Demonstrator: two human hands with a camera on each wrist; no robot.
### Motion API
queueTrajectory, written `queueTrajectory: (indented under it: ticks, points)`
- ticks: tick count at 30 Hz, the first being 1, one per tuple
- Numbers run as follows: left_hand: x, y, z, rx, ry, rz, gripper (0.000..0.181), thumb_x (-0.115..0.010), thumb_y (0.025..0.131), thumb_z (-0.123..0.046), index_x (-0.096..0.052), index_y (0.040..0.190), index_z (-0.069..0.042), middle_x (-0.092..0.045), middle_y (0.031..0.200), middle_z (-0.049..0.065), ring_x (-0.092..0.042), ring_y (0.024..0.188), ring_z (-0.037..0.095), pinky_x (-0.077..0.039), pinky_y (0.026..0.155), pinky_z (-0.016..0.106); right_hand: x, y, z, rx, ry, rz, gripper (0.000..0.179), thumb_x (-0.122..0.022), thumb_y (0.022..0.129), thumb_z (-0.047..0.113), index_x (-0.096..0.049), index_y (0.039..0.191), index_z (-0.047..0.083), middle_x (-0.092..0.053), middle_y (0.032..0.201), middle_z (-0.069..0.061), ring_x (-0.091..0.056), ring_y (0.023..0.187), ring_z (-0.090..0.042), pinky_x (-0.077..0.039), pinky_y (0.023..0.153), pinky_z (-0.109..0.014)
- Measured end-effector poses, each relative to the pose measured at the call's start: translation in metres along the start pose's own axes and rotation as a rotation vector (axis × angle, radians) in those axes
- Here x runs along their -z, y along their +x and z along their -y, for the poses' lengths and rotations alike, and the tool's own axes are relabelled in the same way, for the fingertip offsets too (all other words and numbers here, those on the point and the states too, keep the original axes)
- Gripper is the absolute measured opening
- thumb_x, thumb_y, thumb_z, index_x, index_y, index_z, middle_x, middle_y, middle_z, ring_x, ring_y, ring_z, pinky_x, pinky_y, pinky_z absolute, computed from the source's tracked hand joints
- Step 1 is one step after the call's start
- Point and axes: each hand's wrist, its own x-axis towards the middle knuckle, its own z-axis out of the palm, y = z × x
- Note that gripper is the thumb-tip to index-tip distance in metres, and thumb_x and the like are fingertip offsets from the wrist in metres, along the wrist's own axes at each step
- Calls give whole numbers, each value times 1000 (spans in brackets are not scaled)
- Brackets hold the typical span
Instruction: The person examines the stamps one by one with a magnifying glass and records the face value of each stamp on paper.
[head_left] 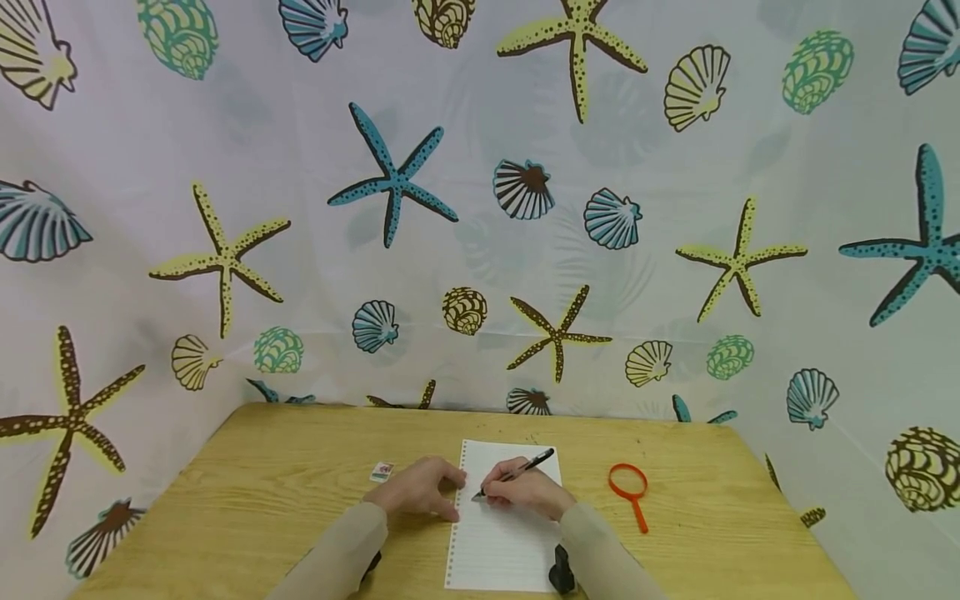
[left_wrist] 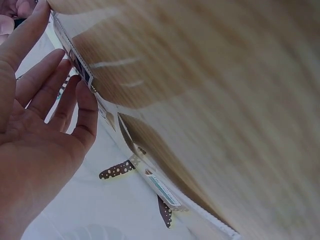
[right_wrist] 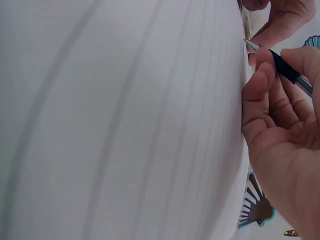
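The right hand (head_left: 527, 488) pinches a black, silver-tipped pen (head_left: 538, 458) over lined white paper (head_left: 501, 546); the left hand (head_left: 418, 490), fingers relaxed, rests at the paper's left edge.

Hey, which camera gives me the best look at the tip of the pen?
The right wrist view: the pen tip appears large there, jutting past the right hand. The head view shows it too, but small, against the lined paper. In the left wrist view, I can't make it out.

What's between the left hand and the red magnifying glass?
Head view: ruled loose-leaf sheet, the right hand holding a pen over it, then bare wooden tabletop.
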Motion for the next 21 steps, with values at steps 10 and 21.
queueTrajectory:
  ticks: [10, 21]
  points:
    - [0, 1, -1, -20, -5, 6, 52, -84, 78, -20, -67, 125, -6, -61, 136, 7, -51, 131, 31, -39, 108, 50, 3, -1, -1, 12, 3, 1, 20, -66, 94, 16, -70, 100, -2, -72, 86, -10, -60, 69, -12, -48, 64, -26]
    - [0, 1, 0, 8, -17, 6, 51, -84, 77, -21, -68, 124, -6, -62, 134, 7, -52, 130, 31, -39, 108, 51, 6, 0, -5, 12, 11, -4, 22, -64, 95, 19, -70, 101, -1, -71, 86, -5, -62, 71, -11, -50, 66, -24]
